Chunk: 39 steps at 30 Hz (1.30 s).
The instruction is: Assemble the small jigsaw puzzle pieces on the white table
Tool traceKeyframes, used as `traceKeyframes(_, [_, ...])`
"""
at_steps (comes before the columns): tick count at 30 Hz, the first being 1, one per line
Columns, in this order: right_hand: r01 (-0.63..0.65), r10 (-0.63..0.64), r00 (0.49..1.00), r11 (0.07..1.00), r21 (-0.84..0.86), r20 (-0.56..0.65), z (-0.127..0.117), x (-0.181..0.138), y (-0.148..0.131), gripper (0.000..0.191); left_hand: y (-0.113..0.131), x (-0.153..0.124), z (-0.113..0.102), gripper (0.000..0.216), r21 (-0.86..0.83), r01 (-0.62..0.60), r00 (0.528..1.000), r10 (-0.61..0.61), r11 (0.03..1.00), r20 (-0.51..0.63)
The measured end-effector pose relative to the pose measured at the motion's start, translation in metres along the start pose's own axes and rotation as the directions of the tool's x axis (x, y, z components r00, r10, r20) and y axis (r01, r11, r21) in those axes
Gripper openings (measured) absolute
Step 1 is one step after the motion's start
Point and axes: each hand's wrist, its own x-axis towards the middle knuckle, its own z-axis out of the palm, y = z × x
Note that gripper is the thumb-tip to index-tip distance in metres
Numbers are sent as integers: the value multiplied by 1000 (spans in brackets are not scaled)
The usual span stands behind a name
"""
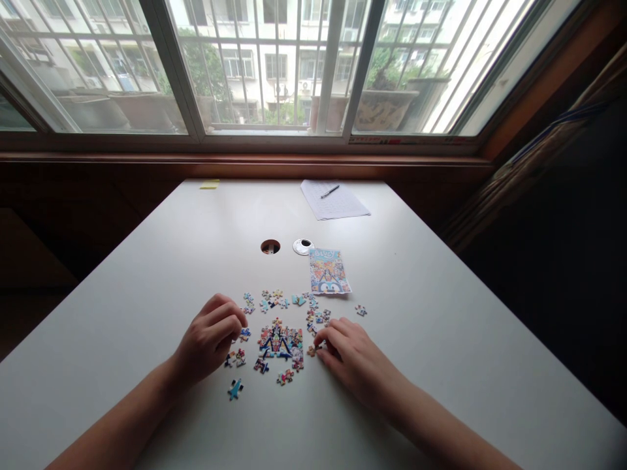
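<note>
A partly joined jigsaw puzzle (280, 341) lies flat on the white table, with loose puzzle pieces (274, 303) around it. My right hand (350, 356) rests just right of the joined part, thumb and fingertips pinched at a small brownish puzzle piece (312, 350). On the other side, my left hand (208, 336) hovers with curled fingers beside several loose pieces; whatever its fingers may hold is hidden. A blue piece (236, 390) lies nearer to me, below the left hand. Behind the puzzle is a colourful picture card (329, 271).
A sheet of paper (333, 203) with a pen (330, 191) on it lies at the table's far side. A yellow note (209, 185) is at the far left. The table (147, 274) has a round hole (270, 247), with a round cover (303, 246) beside it.
</note>
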Motion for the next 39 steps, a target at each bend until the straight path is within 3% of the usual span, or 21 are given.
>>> traceKeyframes(39, [59,-60,998,998,-6,-28,4,-5,-1,15,-2,-2,1,28,-31,9,998,-7,999,69])
